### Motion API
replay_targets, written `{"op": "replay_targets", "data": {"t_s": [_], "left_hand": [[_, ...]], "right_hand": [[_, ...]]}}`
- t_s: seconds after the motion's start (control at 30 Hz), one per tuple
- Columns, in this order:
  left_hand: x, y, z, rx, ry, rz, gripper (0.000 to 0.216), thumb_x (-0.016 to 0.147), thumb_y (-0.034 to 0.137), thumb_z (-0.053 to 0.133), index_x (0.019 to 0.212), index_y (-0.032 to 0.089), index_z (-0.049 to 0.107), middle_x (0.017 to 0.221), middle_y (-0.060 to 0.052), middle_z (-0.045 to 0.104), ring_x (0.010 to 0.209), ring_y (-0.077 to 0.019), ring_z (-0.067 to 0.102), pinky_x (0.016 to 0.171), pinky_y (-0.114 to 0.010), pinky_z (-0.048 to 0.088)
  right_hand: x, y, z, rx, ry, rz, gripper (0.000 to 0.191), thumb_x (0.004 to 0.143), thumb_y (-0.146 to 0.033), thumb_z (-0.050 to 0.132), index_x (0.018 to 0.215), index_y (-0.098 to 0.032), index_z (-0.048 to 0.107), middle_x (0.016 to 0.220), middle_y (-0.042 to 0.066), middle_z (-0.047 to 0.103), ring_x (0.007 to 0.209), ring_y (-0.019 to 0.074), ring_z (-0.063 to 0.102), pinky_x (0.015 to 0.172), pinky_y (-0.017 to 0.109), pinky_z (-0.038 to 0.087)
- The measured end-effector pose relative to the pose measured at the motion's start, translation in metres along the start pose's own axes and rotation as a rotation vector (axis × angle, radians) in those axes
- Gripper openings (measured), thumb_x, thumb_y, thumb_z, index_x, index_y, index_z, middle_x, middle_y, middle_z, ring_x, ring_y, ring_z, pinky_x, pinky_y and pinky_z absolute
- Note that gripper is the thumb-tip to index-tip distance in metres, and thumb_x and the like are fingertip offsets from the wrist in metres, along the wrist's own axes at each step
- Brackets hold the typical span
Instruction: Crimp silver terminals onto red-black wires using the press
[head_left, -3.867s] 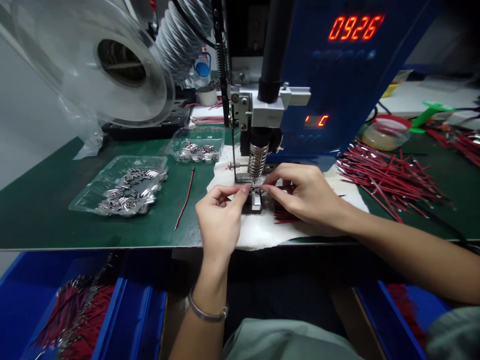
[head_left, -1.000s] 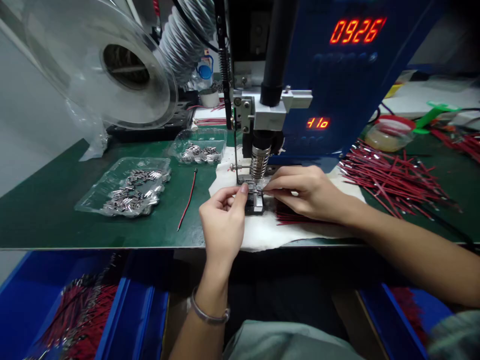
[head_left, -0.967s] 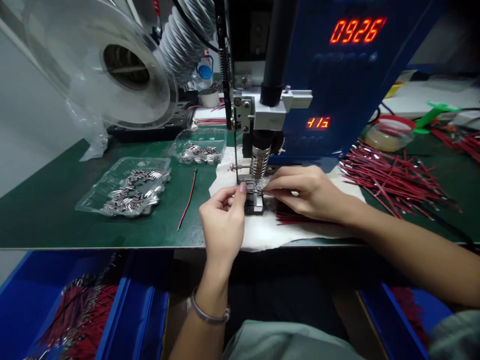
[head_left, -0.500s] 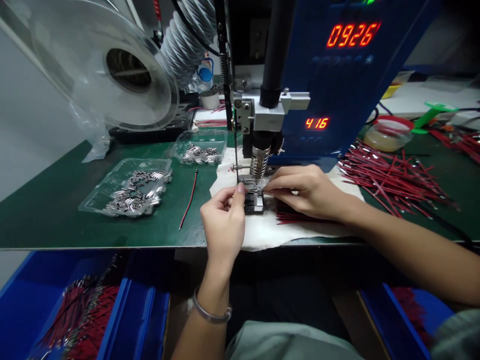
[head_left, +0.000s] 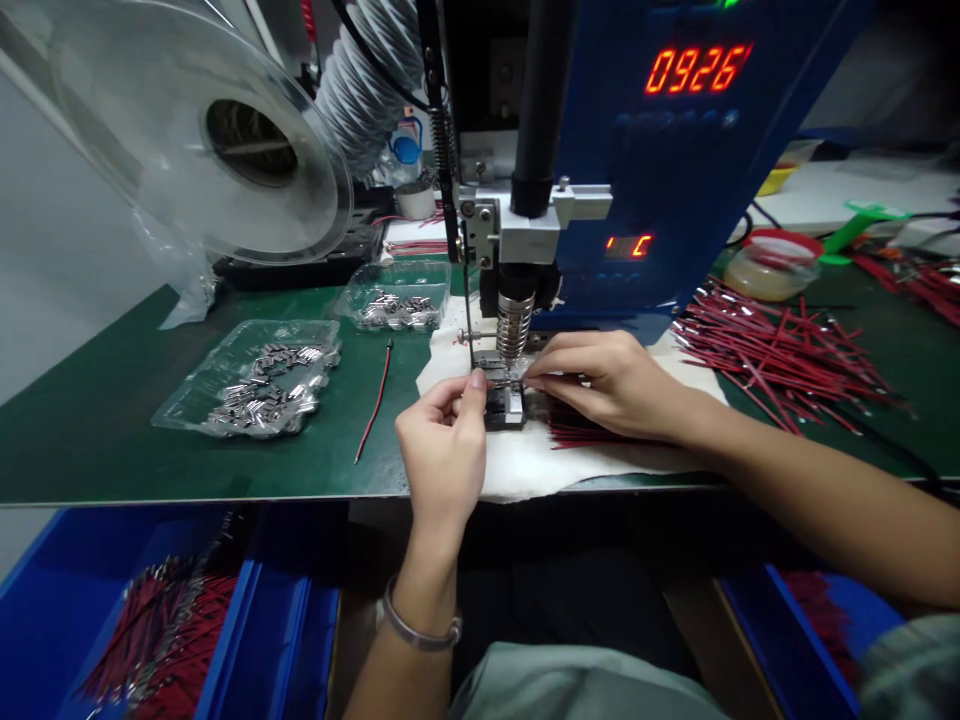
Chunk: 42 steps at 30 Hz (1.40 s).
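Observation:
Both of my hands are at the small metal fixture (head_left: 513, 403) beneath the soldering head (head_left: 514, 325) of a blue machine (head_left: 637, 180). My left hand (head_left: 444, 440) pinches thumb to forefinger at the fixture's left side; whatever lies between the fingertips is too small to make out. On the other side, my right hand (head_left: 611, 385) is closed in a pinch, its fingertips close under the tip of the head, and what they hold is hidden. Below the right hand a bundle of red and black wires (head_left: 581, 432) lies on a white cloth (head_left: 517, 475).
Two clear trays of small metal parts, one nearer (head_left: 255, 385) and one farther (head_left: 397, 300), stand left. A single wire (head_left: 375, 405) lies beside them. Piled wires (head_left: 780, 350) and a red-lidded jar (head_left: 776, 265) are right. Blue bins (head_left: 259, 620) sit below the table edge.
The lower red display has changed from 416 to a partly lit reading with a C. Both hands keep their pinches at the fixture. The whole view has shifted slightly.

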<state>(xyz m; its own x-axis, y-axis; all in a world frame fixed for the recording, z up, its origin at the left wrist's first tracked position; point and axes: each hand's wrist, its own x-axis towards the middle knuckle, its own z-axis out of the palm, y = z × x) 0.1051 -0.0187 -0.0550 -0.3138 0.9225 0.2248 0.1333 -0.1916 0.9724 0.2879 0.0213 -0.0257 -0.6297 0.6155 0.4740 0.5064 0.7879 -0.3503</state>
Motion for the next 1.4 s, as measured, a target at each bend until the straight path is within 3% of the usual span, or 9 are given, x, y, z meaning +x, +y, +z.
{"op": "replay_targets", "data": {"t_s": [0.6,1.0,1.2,1.4], "left_hand": [[-0.0004,-0.0007,0.0007,0.003,-0.011,0.025,0.025,0.079,0.036,0.065,0.077,0.012,0.072,0.062,-0.003,0.059,0.062,-0.0128,0.053,0.055,-0.021,0.040],[-0.0007,-0.0011,0.0004,-0.008,-0.007,0.016,0.025,0.079,0.037,0.064,0.078,0.012,0.072,0.057,-0.001,0.056,0.063,-0.0135,0.054,0.058,-0.021,0.041],[-0.0013,0.0003,0.0007,0.001,-0.001,0.023,0.026,0.079,0.037,0.064,0.078,0.012,0.072,0.065,-0.004,0.062,0.063,-0.0132,0.055,0.056,-0.021,0.041],[-0.0008,-0.0005,0.0011,-0.006,-0.010,0.021,0.025,0.080,0.036,0.064,0.078,0.012,0.071,0.056,-0.001,0.054,0.063,-0.0142,0.055,0.057,-0.022,0.041]], "right_hand": [[0.0018,-0.0090,0.0033,0.034,0.080,0.040,0.015,0.087,-0.019,0.057,0.087,-0.015,0.071,0.083,0.006,0.067,0.073,0.0136,0.061,0.066,0.025,0.045],[0.0014,-0.0078,0.0038,-0.009,0.046,0.045,0.016,0.087,-0.018,0.056,0.090,-0.015,0.071,0.085,0.006,0.067,0.074,0.0147,0.061,0.067,0.026,0.044],[0.0015,-0.0085,0.0039,-0.005,0.052,0.046,0.016,0.086,-0.016,0.056,0.091,-0.016,0.071,0.086,0.006,0.067,0.075,0.0147,0.061,0.067,0.025,0.044],[0.0007,-0.0077,0.0040,-0.012,0.047,0.047,0.017,0.087,-0.017,0.056,0.093,-0.017,0.071,0.086,0.005,0.067,0.075,0.0146,0.061,0.068,0.026,0.043]]}}
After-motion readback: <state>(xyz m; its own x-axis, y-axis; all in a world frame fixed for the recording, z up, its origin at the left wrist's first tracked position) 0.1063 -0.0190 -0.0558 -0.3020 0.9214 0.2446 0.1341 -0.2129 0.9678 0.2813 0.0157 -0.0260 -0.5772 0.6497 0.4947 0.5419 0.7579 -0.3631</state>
